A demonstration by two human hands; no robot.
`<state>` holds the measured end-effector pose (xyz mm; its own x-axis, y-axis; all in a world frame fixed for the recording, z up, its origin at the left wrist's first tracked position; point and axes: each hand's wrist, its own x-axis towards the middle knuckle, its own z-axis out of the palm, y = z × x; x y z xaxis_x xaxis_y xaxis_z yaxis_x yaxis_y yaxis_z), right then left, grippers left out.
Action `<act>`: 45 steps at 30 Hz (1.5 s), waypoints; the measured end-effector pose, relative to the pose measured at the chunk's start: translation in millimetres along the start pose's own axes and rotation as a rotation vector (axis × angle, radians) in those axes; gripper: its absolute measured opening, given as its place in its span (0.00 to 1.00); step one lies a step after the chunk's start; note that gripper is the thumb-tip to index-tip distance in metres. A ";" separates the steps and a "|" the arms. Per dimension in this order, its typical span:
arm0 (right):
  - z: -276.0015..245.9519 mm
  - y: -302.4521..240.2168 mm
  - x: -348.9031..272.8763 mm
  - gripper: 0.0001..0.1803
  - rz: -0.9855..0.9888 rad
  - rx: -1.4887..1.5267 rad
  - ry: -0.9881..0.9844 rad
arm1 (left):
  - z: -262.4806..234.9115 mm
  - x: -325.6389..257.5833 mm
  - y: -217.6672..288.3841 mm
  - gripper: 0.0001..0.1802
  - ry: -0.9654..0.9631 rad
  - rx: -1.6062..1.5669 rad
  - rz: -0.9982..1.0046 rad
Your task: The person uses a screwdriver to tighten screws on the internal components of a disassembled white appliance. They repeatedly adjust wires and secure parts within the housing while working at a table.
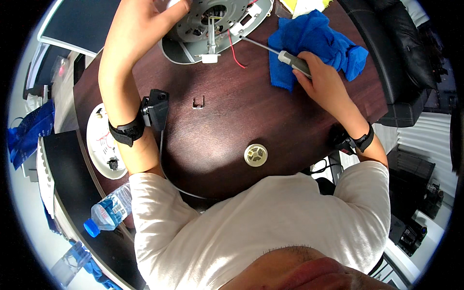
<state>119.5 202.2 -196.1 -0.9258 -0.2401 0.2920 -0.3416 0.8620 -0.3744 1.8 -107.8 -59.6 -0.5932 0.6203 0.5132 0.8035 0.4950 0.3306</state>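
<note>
My right hand (316,75) is wrapped round the grey and white handle of a screwdriver (285,57). The slim shaft points left, its tip at the white fitting on the edge of an opened grey appliance housing (186,53). A round metal plate with a dark hole sits inside that housing, and a loose red wire (233,48) hangs from it. My left hand (162,14) grips the housing's left side; its thumb shows, while the other fingers are largely cut off by the upper edge of the view. A white-ended bracket (210,58) sticks out of the housing toward me.
Right of the housing lies a crumpled blue cloth (314,43). On the dark wooden table (212,140) are a small metal clip (198,103) and a round cream cap (255,155). A white oval tray (94,145) with small parts and a water bottle (108,212) are at left.
</note>
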 end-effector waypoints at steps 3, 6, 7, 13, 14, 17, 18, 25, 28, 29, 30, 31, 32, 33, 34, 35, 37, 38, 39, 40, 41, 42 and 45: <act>-1.6 -0.8 -1.3 0.18 0.059 0.028 -0.015 | -0.8 2.3 0.1 0.33 -0.023 -0.021 -0.017; -2.3 -1.0 -1.8 0.18 0.063 0.033 -0.011 | 0.0 6.1 -2.5 0.33 -0.014 -0.020 0.066; -2.4 -0.9 -1.9 0.18 0.058 0.032 -0.006 | -0.4 6.3 -2.7 0.33 0.001 -0.007 0.120; -2.2 -0.1 -2.1 0.19 0.051 -0.019 -0.008 | -4.6 2.0 3.1 0.34 -0.041 -0.060 -0.065; -2.2 0.0 -2.2 0.19 0.049 -0.024 -0.009 | -4.8 2.1 4.1 0.34 -0.042 -0.057 -0.068; -1.9 0.8 -2.5 0.19 0.040 -0.030 -0.007 | -5.1 2.8 5.8 0.34 -0.041 -0.053 -0.067; -1.7 1.2 -2.7 0.19 0.035 -0.025 -0.005 | -5.2 3.1 5.8 0.34 -0.042 -0.054 -0.066; 0.6 2.3 -2.8 0.19 0.052 -0.003 0.002 | -5.1 3.0 5.7 0.34 -0.039 -0.064 -0.065; 0.1 0.4 -1.8 0.20 0.064 -0.018 -0.007 | -5.5 3.0 5.7 0.34 -0.048 -0.063 -0.065; 0.3 0.0 -0.9 0.20 0.035 -0.046 0.005 | -5.6 2.6 5.4 0.34 -0.053 -0.057 -0.065; 0.0 0.4 0.3 0.20 0.012 -0.074 0.015 | -5.3 2.7 4.5 0.34 -0.062 -0.039 -0.066; 0.0 0.4 0.2 0.20 -0.012 -0.102 0.024 | -5.1 2.0 3.7 0.34 -0.061 -0.037 -0.041; 0.4 0.8 0.4 0.19 -0.002 -0.112 0.024 | -4.6 1.7 2.2 0.33 -0.061 -0.035 -0.016; 0.6 1.9 0.2 0.18 0.007 -0.121 0.024 | -3.5 1.3 0.5 0.33 -0.051 -0.049 0.035; 2.1 1.9 -1.3 0.17 -0.018 -0.120 0.044 | -2.0 1.3 -1.6 0.33 -0.038 -0.043 0.068; 3.1 3.7 -1.2 0.18 0.064 -0.056 0.025 | -0.2 1.7 -3.9 0.33 -0.024 -0.036 0.100; 7.9 5.2 -2.3 0.18 0.133 0.093 0.062 | 4.1 3.8 -8.6 0.33 0.015 0.018 0.132; 10.7 5.1 -3.5 0.17 0.172 0.143 0.034 | 5.7 4.7 -10.5 0.33 0.004 0.017 0.109; 15.4 3.2 -4.9 0.17 0.185 0.196 0.038 | 6.2 4.2 -10.8 0.33 -0.005 0.016 0.085; 18.7 1.6 -6.1 0.17 0.241 0.240 0.028 | 6.5 3.9 -10.8 0.33 -0.015 0.017 0.060; 21.5 -0.6 -7.1 0.16 0.234 0.311 0.024 | 6.8 3.5 -10.1 0.33 -0.004 0.029 0.054; 23.7 -2.9 -8.0 0.16 0.273 0.373 0.006 | 6.5 1.1 -8.0 0.33 0.006 0.041 0.048; 18.9 -4.5 -9.3 0.17 0.674 0.738 -0.211 | 4.5 2.0 -4.5 0.33 -0.001 0.034 0.067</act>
<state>126.6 192.1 -213.7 -0.9477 0.0579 -0.3138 0.3120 0.3738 -0.8735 -3.3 -106.0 -63.7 -0.5383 0.6531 0.5326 0.8393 0.4728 0.2686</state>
